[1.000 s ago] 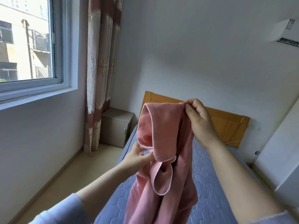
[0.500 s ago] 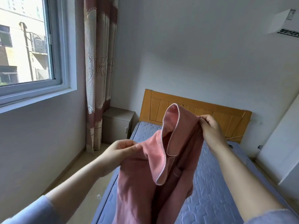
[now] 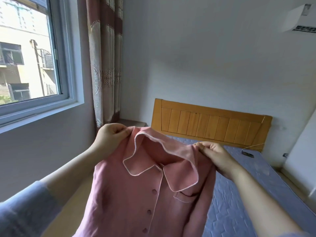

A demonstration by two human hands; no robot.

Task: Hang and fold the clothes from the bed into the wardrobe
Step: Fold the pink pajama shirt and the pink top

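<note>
left hand [image 3: 111, 135]: raised, fingers curled, pinching one shoulder of the shirt [image 3: 136, 194] | right hand [image 3: 215, 154]: slightly lower, pinching the opposite shoulder | left forearm [image 3: 68, 173], right forearm [image 3: 256, 194]: bare, stretched forward, angling inward toward the grips

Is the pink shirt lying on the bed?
No, the left hand and right hand hold the pink shirt up by its shoulders.
</note>
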